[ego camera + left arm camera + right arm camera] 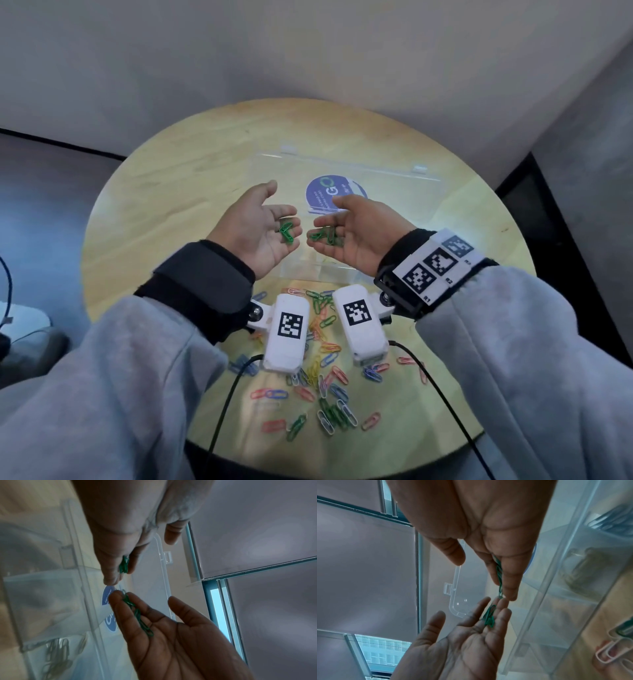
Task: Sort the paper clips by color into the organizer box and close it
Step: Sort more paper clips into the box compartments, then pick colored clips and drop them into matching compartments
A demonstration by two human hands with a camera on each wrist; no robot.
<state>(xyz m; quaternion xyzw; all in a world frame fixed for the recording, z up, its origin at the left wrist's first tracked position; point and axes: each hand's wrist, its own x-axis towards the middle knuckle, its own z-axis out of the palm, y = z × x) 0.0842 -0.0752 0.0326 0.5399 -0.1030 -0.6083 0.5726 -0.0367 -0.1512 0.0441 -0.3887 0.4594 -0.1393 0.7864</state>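
Cupping loose green wire paper clips (286, 232) on flat left hand (255, 228) and right hand (356, 233), unclenched, over clear plastic organizer box (342, 270); risking spills beyond compartment if tilting.

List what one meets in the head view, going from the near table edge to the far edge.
Loose mixed clips → wrist cameras → left hand and right hand, palms up, each carrying green clips → sticker → open lid.
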